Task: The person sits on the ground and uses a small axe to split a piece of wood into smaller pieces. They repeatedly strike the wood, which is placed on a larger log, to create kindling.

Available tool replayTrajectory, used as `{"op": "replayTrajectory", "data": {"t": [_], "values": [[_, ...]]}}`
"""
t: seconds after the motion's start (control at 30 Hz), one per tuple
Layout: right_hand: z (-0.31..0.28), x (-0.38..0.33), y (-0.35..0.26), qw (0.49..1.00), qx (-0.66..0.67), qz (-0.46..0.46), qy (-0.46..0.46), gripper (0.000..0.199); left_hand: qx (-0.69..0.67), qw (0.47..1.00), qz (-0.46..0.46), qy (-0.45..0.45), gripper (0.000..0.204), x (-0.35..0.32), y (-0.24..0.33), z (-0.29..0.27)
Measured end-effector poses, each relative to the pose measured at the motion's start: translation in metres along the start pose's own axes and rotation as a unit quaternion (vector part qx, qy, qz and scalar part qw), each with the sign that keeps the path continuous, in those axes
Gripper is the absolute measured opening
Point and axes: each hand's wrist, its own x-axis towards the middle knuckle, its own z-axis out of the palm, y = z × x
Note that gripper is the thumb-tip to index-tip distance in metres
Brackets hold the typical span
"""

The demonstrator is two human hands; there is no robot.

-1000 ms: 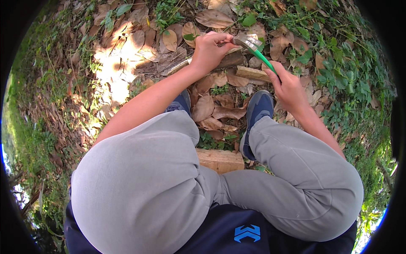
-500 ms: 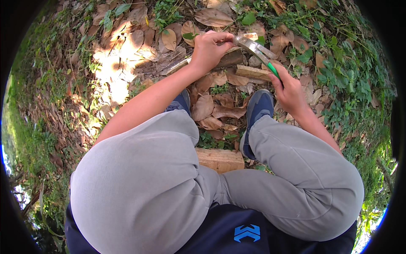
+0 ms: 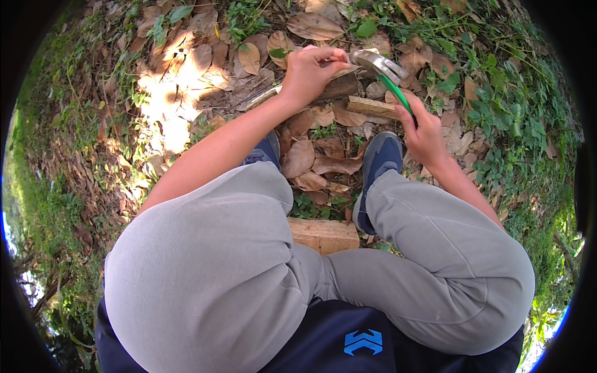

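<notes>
Outdoor ground seen from above, strewn with large dry brown leaves (image 3: 298, 156) and low green plants (image 3: 497, 115); the plants grow thickest to the right of a green-handled claw hammer (image 3: 391, 84). Well to the hammer's left, a bright patch of sunlight falls on the litter. The person's right hand (image 3: 426, 132) is wrapped around the hammer's handle, the metal head raised above the ground. Just left of that head, the left hand (image 3: 308, 76) has thumb and fingers pinched together; whatever they pinch is too small to tell. Brown wood (image 3: 340, 89) lies beneath this hand, left of the hammer. A short wooden strip (image 3: 372, 107) sits just below the hammer, toward the body. Farther below it are two blue shoes (image 3: 383, 163), a pale wood block (image 3: 324, 235) and grey trousers (image 3: 205, 261).
</notes>
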Motion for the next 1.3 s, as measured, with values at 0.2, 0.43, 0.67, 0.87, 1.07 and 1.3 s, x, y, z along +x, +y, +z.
{"op": "replayTrajectory", "data": {"t": [0.2, 0.43, 0.67, 0.87, 1.07, 1.3], "values": [[-0.002, 0.004, -0.002, 0.999, -0.024, 0.013, -0.043, 0.024, 0.008, 1.000, 0.003, 0.006, 0.027, 0.000, -0.006, 0.000], [-0.003, 0.003, -0.001, 0.999, -0.027, 0.018, -0.039, 0.025, 0.001, 1.000, 0.001, 0.006, 0.028, -0.001, -0.008, 0.000], [-0.003, 0.003, -0.004, 0.999, -0.026, -0.001, -0.023, 0.025, -0.023, 0.999, 0.031, 0.031, 0.019, -0.001, -0.006, 0.002], [-0.001, 0.002, 0.000, 0.999, -0.029, -0.021, -0.006, 0.025, -0.005, 1.000, -0.005, -0.001, 0.030, 0.001, -0.007, -0.002], [-0.001, 0.004, 0.000, 0.998, -0.052, 0.015, -0.040, 0.026, -0.043, 0.999, -0.009, 0.025, 0.016, 0.001, -0.005, 0.002], [0.003, 0.006, -0.001, 0.999, -0.043, -0.006, -0.018, 0.024, -0.031, 0.999, -0.001, 0.019, 0.020, 0.000, -0.006, 0.000]]}}
